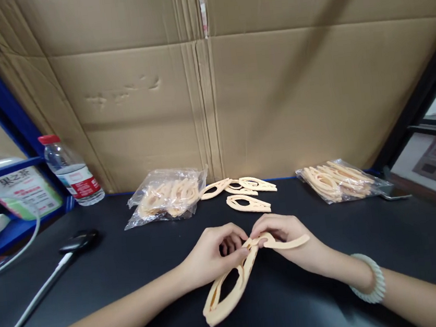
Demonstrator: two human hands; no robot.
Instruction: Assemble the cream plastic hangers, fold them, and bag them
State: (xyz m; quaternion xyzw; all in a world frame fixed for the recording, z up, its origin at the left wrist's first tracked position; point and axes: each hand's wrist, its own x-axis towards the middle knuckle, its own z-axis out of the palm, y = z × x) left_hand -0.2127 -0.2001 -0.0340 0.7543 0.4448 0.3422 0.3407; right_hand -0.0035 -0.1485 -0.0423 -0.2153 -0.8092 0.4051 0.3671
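Observation:
Between my two hands is a cream plastic folding clothes hanger (233,298), tilted above the black table. One looped arm points down toward me, and a curved hook-like piece (290,243) sticks out to the right. My left hand (214,253) is closed, pinching the hanger near its middle joint with thumb and fingers. With its fingertips on the same joint, my right hand (289,231) is closed too. The fingers partly hide the joint. Beyond the hands lie several folded hangers of the same kind, the nearest being a single hanger (248,204).
A clear bag of hangers (168,195) lies at the back left, and another bag of hangers (336,180) at the back right. A water bottle (73,172) stands by the blue shelf. A black device (78,241) with a white cable (33,305) is at left. Cardboard (137,115) walls the back.

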